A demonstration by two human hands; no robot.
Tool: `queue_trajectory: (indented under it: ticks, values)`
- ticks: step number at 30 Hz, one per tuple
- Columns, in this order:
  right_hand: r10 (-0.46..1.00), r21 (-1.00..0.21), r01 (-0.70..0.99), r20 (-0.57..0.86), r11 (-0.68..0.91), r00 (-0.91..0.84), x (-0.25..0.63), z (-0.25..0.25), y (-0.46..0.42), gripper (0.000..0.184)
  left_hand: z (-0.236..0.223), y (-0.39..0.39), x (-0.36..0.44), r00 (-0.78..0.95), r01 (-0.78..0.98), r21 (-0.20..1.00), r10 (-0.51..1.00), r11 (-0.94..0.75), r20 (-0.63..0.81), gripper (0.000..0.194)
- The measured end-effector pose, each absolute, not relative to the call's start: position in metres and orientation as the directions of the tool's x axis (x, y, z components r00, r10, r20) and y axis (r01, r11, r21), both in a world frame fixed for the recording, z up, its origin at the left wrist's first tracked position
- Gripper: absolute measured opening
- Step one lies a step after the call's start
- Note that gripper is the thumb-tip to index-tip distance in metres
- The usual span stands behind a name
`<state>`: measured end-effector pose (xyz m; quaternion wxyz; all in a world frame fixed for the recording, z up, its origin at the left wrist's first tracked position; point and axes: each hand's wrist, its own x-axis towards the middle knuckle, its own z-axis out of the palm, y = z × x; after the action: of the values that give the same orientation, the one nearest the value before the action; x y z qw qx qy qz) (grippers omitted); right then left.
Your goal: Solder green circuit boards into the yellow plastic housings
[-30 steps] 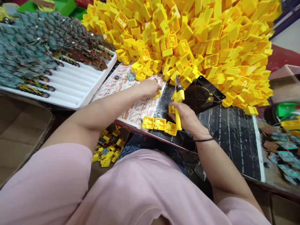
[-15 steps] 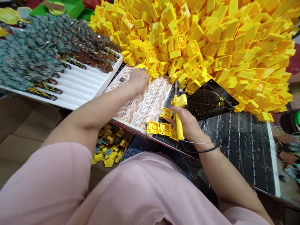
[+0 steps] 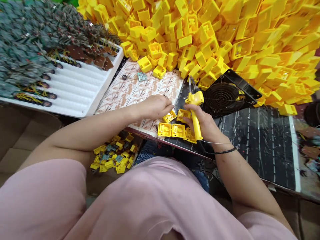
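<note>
My left hand (image 3: 157,106) is closed over the printed sheet, its fingers on a small open yellow plastic case (image 3: 170,116). In my right hand (image 3: 206,121) is a yellow soldering gun (image 3: 195,98), gripped by its handle, tip pointing away from me. Beside the right fingers sits another yellow case (image 3: 183,115). A short row of open cases lies at the table's near edge, among them a yellow case (image 3: 164,129) at its left end. On the printed sheet (image 3: 120,90) rest a small green circuit board (image 3: 142,77) and a round dark part (image 3: 124,77).
A large heap of yellow cases (image 3: 185,40) covers the back. At left, a white ribbed tray (image 3: 75,88) carries many wired circuit boards (image 3: 27,50). A black fan (image 3: 222,95) stands right of the soldering gun. Below the table edge is a box of yellow pieces (image 3: 115,155).
My left hand has come from the front of the heap back toward me and right, bringing a yellow case beside the others. The green board is now uncovered. My right hand keeps the soldering gun.
</note>
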<state>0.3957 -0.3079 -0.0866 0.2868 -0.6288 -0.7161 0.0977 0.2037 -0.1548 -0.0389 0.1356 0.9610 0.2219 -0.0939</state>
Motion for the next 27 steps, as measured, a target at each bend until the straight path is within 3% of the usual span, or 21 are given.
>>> queue_trajectory:
  ticks: [5,8,11,16,18,21,24,27]
  values:
    - [0.943,-0.503,0.831,0.326,0.237,-0.072,0.391,-0.094,-0.314,0.033,-0.038,-0.160,0.180,0.894,0.449,0.435,0.397,-0.781,-0.209,0.035]
    - [0.919,-0.476,0.833,0.384,0.281,-0.090,0.391,-0.093,-0.323,0.034,-0.047,-0.171,0.172,0.925,0.378,0.497,0.344,-0.781,-0.164,0.045]
    - [0.893,-0.436,0.853,0.443,0.288,-0.075,0.394,-0.095,-0.331,0.037,-0.058,-0.182,0.175,0.914,0.400,0.460,0.380,-0.793,-0.140,0.052]
    - [0.869,-0.373,0.869,0.480,0.325,-0.119,0.397,-0.101,-0.336,0.036,-0.052,-0.184,0.188,0.887,0.461,0.376,0.424,-0.804,-0.182,0.044]
    - [0.855,-0.357,0.874,0.505,0.330,-0.116,0.397,-0.100,-0.339,0.038,-0.042,-0.166,0.187,0.829,0.558,0.279,0.536,-0.781,-0.157,0.042]
    - [0.822,-0.328,0.890,0.562,0.317,-0.086,0.395,-0.096,-0.349,0.046,-0.034,-0.118,0.179,0.603,0.795,0.103,0.797,-0.598,-0.028,0.042]
    - [0.787,-0.310,0.895,0.614,0.319,-0.068,0.388,-0.090,-0.364,0.053,-0.039,-0.068,0.172,0.438,0.894,0.109,0.899,-0.435,-0.006,0.048]
    - [0.755,-0.331,0.878,0.653,0.347,-0.052,0.380,-0.087,-0.375,0.054,-0.052,-0.047,0.169,0.372,0.920,0.171,0.924,-0.353,-0.092,0.036]
